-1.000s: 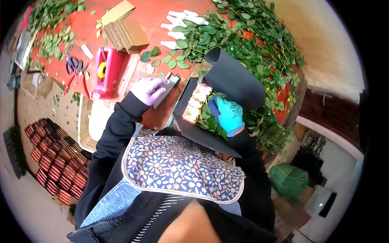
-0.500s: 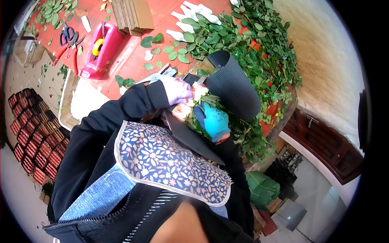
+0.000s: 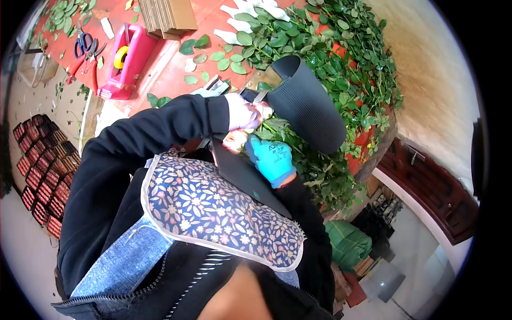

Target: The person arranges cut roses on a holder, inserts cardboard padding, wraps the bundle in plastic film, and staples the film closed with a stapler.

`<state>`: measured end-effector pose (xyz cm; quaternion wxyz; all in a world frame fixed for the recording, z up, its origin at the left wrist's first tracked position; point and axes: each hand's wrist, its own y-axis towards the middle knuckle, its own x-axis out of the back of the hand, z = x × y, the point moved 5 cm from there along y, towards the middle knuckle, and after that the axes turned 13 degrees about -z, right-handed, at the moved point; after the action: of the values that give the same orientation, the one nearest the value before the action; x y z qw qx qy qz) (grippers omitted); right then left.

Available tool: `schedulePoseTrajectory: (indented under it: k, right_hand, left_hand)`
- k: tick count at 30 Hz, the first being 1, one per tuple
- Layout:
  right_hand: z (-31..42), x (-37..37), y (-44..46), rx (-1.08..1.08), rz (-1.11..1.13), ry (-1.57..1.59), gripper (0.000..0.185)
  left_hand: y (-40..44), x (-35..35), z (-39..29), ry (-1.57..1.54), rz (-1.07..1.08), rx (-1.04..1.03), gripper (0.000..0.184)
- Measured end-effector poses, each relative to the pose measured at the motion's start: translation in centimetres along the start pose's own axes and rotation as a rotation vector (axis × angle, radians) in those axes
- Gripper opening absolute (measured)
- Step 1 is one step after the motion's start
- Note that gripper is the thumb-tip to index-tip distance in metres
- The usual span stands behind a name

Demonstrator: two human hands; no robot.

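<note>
My left hand [image 3: 242, 112], in a pale purple glove, is closed around pink-cream roses at the middle of the view. One rose head [image 3: 263, 110] shows beside its fingers, another rose head [image 3: 235, 141] just below them. My right hand [image 3: 271, 160], in a blue glove with its back turned up, lies curled against the lower rose and the leaves. Its fingertips are partly hidden, but it appears to grip the rose stems. Black ribbed sheets, one curved upright [image 3: 306, 104] and one flat [image 3: 248, 178], stand on either side of the flowers.
Leafy rose stems [image 3: 346, 80] with white-wrapped ends cover the right of the red table [image 3: 165, 64]. A pink tape dispenser [image 3: 128, 61], pliers [image 3: 90, 61], scissors [image 3: 82, 42] and stacked cardboard [image 3: 168, 18] lie at the left. Loose leaves are scattered about.
My right hand has turned over and shifted left, bringing its fingers against the lower rose. My left hand stays at the roses, its forearm a little further right. The whole view has shifted slightly.
</note>
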<state>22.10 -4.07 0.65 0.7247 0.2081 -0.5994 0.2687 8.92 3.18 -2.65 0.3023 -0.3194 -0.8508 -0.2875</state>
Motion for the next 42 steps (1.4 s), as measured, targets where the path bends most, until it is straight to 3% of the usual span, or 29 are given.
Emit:
schedulePoseTrajectory:
  k: [2,6,8,9,12,14,15,16,19,27,28,31,34,36,38,40,42]
  right_hand:
    - [-0.1,-0.4,-0.3,0.018,-0.037,-0.024,0.015]
    - [-0.4,-1.2,-0.5,-0.05,0.03,0.041,0.014]
    - [-0.5,-0.8,-0.4,-0.071,0.023,0.06,0.015]
    - [-0.7,0.0,-0.3,-0.1,-0.036,0.109,0.017]
    - [-1.4,1.7,0.0,-0.183,-0.179,0.171,0.023]
    - [-3.0,2.2,0.1,-0.351,-0.225,0.083,0.022]
    - [-3.3,2.2,0.2,-0.334,-0.28,-0.022,0.03]
    - [-3.4,1.8,0.2,-0.338,-0.283,-0.02,0.03]
    - [-3.5,-0.2,0.4,-0.374,-0.067,-0.039,0.034]
    - [-3.4,0.1,0.6,-0.354,-0.046,0.036,0.024]
    - [-3.5,0.1,0.5,-0.346,-0.048,0.033,0.024]
    - [-3.8,0.4,0.2,-0.337,-0.171,-0.076,0.018]
    - [-3.8,0.1,0.8,-0.324,-0.187,-0.067,0.017]
    - [-3.8,-1.0,1.0,-0.335,-0.207,-0.09,0.016]
    - [-4.1,-0.6,1.5,-0.269,-0.308,-0.065,0.015]
    - [-4.1,-1.3,1.4,-0.339,-0.295,-0.043,0.016]
    - [-4.5,-2.1,1.5,-0.385,-0.202,0.139,0.015]
  left_hand:
    - [0.2,0.9,-0.4,-0.077,-0.089,-0.055,0.004]
    - [0.2,1.2,-1.0,-0.068,0.022,0.039,0.003]
    - [-0.5,1.4,-1.2,0.003,-0.075,-0.027,0.005]
    - [-0.7,1.6,-1.3,-0.007,-0.059,0.057,0.007]
    - [-1.5,1.5,-2.2,0.129,-0.101,-0.054,0.011]
    - [-1.5,2.6,-2.9,0.216,-0.057,-0.044,0.015]
    - [-1.8,2.5,-2.6,0.209,-0.002,0.031,0.018]
    - [-2.2,2.3,-2.1,0.201,0.054,0.114,0.02]
    - [-3.1,1.4,-1.5,0.155,-0.015,0.107,0.025]
    - [-1.4,2.5,-2.7,0.072,-0.06,-0.047,0.025]
    - [-1.7,1.9,-2.8,0.033,-0.222,-0.107,0.025]
    - [-2.3,1.2,-3.5,0.091,-0.15,-0.102,0.026]
    - [-2.8,1.1,-2.7,-0.039,-0.095,0.215,0.024]
    - [-3.1,0.4,-2.9,0.008,-0.114,0.075,0.025]
    - [-3.6,-0.8,-2.0,-0.005,-0.108,0.081,0.025]
    - [-3.7,-0.5,-2.1,-0.024,-0.094,0.074,0.026]
    - [-3.0,0.4,-2.7,0.041,-0.175,-0.093,0.03]
